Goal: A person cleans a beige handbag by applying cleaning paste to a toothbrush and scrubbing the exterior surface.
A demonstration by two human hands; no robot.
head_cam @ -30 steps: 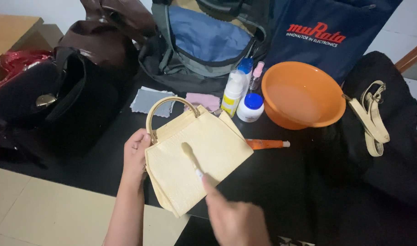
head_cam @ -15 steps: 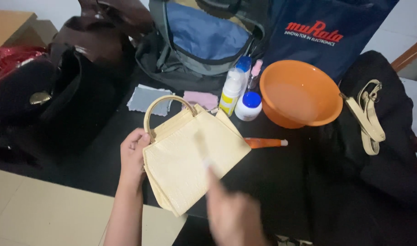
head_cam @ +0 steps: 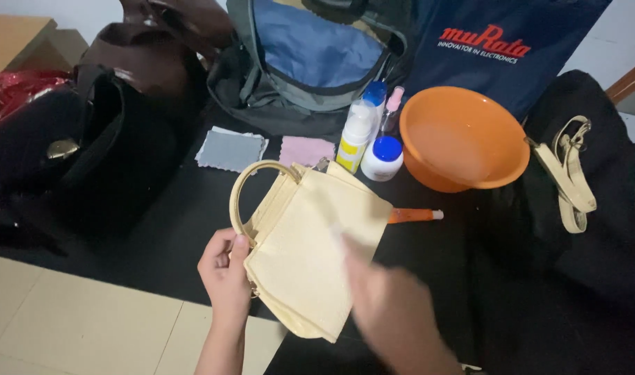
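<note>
A cream handbag (head_cam: 310,257) with a round handle lies tilted on the black table top, low in the middle of the head view. My left hand (head_cam: 226,274) grips its left edge just under the handle, thumb on the front. My right hand (head_cam: 394,312) is blurred with motion over the bag's lower right part. It is closed around a thin pale brush (head_cam: 340,239), whose tip shows only as a smear on the bag's front.
Behind the bag lie a grey cloth (head_cam: 231,149) and a pink cloth (head_cam: 307,149), with a spray bottle (head_cam: 357,132), a blue-lidded white jar (head_cam: 383,158) and an orange bowl (head_cam: 463,139). An orange-handled tool (head_cam: 415,215) lies beside the bag. Dark bags (head_cam: 88,153) crowd the left and back.
My right hand has swept down and to the right across the bag's front with the brush. The left hand keeps its hold on the bag, which has barely shifted.
</note>
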